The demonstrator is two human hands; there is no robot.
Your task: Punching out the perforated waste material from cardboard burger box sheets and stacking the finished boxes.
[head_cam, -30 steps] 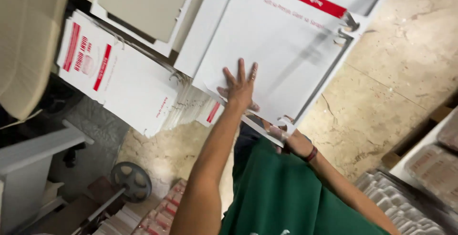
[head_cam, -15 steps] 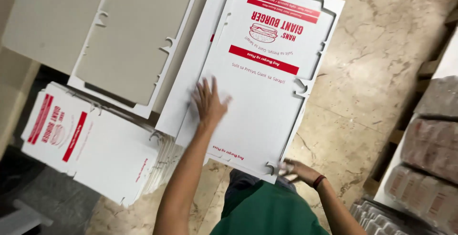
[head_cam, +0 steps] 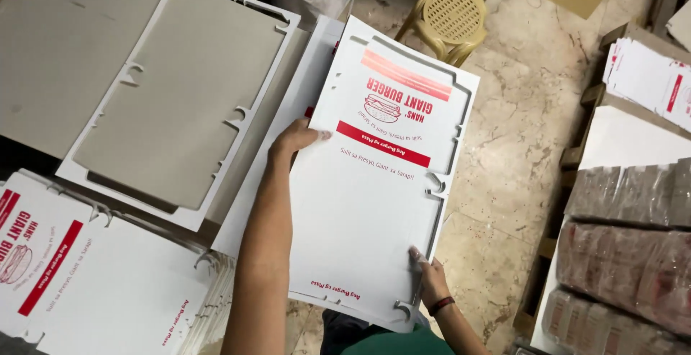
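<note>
We hold a flat white die-cut cardboard sheet with red printing and a burger drawing [head_cam: 374, 204] out over the floor, its near edge close to our body and its far corner reaching toward the stool. Its near-left corner is covered by our forearm, and we cannot see its underside. Our left hand [head_cam: 294, 141] clasps the sheet's left edge — thumb lying on the printed face, the other fingers curled out of sight beneath it. Our right hand [head_cam: 430, 283] pinches the near-right edge beside a cut notch; its fingers rest on top, the palm is half hidden behind the sheet, and a dark band sits on the wrist.

Just under the sheet, to the left, a stack of plain white sheets [head_cam: 288, 139] shows only a strip of itself. Farther left lies a grey-backed die-cut board turned face down [head_cam: 180, 96]. At near left sits a pile of printed white sheets [head_cam: 108, 283], cut off by the frame edge. Beyond the sheet stands a yellow plastic stool [head_cam: 450, 16] on the mottled stone floor [head_cam: 518, 139]. At right, plastic-wrapped bundles [head_cam: 633, 254] are blurred and partly cut off — their contents cannot be made out.
</note>
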